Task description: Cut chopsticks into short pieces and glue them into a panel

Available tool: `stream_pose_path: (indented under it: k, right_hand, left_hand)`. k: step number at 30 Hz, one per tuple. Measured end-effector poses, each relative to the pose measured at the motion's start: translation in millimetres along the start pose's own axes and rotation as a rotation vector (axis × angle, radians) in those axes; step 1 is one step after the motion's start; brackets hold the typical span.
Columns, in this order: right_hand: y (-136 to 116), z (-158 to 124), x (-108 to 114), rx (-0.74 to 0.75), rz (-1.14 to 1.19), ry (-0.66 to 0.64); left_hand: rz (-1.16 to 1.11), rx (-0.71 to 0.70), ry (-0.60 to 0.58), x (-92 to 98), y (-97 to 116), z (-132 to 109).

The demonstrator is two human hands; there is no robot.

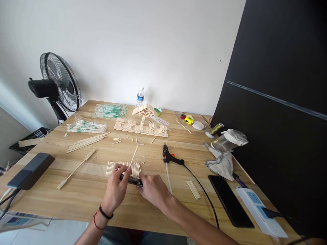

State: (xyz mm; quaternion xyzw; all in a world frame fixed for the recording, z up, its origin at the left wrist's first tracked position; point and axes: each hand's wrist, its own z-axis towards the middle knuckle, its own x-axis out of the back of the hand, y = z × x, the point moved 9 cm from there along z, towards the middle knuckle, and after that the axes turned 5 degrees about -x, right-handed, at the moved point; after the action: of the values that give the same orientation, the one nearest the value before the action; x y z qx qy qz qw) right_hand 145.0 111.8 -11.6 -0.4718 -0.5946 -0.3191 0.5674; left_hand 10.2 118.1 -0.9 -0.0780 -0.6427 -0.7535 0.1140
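My left hand [116, 185] is closed, pinching a thin wooden stick [134, 155] that points away from me. My right hand [154, 190] grips a dark hand tool that looks like pliers [135, 181]; its far end reaches to my left fingertips. Just beyond both hands lies a flat panel of short sticks side by side [112, 167], partly covered by my fingers. A black glue gun [168, 154] rests to the right of it, with a clear glue stick [168, 177] at its rear.
Behind stands a small stick-built model with a roof [143, 119]. Wrapped stick bundles [88, 126], loose long sticks [87, 142] and a power bank [33, 170] lie left. On the right are a phone [231, 200], a power strip [262, 211], a jug [228, 141] and the glue gun's cord [204, 194].
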Motion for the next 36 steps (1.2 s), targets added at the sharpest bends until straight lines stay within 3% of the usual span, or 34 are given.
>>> stream_pose_path:
  k: [10, 12, 16, 19, 22, 25, 28, 30, 33, 36]
  right_hand:
    - [36, -26, 8, -0.008, 0.162, 0.05]
    - [37, -32, 13, -0.045, 0.386, 0.106]
    - [29, -38, 8, -0.181, 1.156, 0.184]
    - [15, -35, -3, -0.245, 1.371, 0.155]
    - [15, -34, -11, -0.289, 1.443, 0.179]
    - [30, -39, -20, -0.344, 1.464, 0.241]
    - [50, -48, -29, -0.398, 1.472, 0.3]
    - [57, -52, -35, -0.414, 1.471, 0.309]
    - [60, -56, -42, -0.41, 1.457, 0.268]
    - [65, -59, -46, -0.409, 1.432, 0.239]
  left_hand:
    - [0.055, -0.039, 0.022, 23.6, 2, -5]
    - [0.038, -0.05, -0.033, 17.5, 6, -15]
    - [-0.013, -0.046, -0.193, -11.1, 7, -40]
    - [-0.015, -0.036, -0.268, -26.5, 6, -54]
    - [-0.016, -0.052, -0.327, -26.9, 6, -60]
    - [-0.005, -0.087, -0.238, 5.5, -4, -45]
    - [0.067, -0.145, 0.045, 67.1, -26, -13]
    - [0.09, -0.156, 0.125, 94.3, -46, 10]
    - [0.117, -0.143, 0.139, 108.1, -72, 36]
    - [0.125, -0.137, 0.109, 101.1, -85, 43]
